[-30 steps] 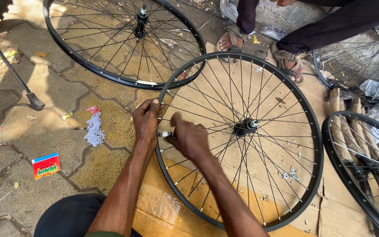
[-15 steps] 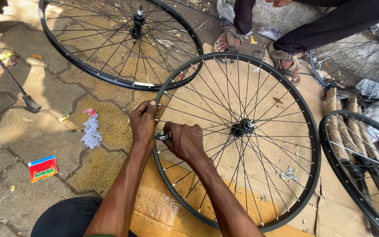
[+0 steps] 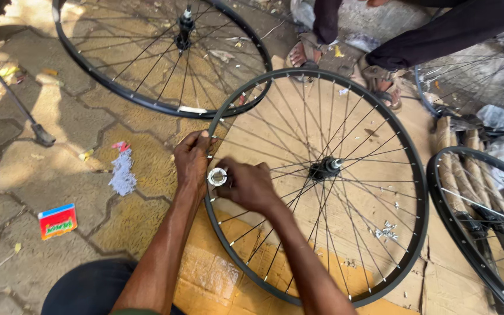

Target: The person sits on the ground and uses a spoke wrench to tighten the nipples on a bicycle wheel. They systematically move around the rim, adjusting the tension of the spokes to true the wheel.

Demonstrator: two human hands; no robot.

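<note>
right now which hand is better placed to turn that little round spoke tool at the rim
Right hand: its fingers already pinch the round silver tool against the wheel rim. The left hand grips the rim itself, steadying it.

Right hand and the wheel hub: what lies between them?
In the head view, only thin spokes over bare cardboard run between the right hand, which holds a small round silver tool, and the hub.

Outdoor roadside bike-repair spot, worked at ground level. Evidence: several black spoked bicycle wheels w/ steel hubs, one flat on brown cardboard sheets (image 3: 374,146) in the middle, another (image 3: 147,58) far left, more at right edge (image 3: 479,221). Floor = interlocking grey paving blocks (image 3: 42,169), littered w/ paper scraps. Another person's sandalled feet (image 3: 380,81) on far side.
</note>
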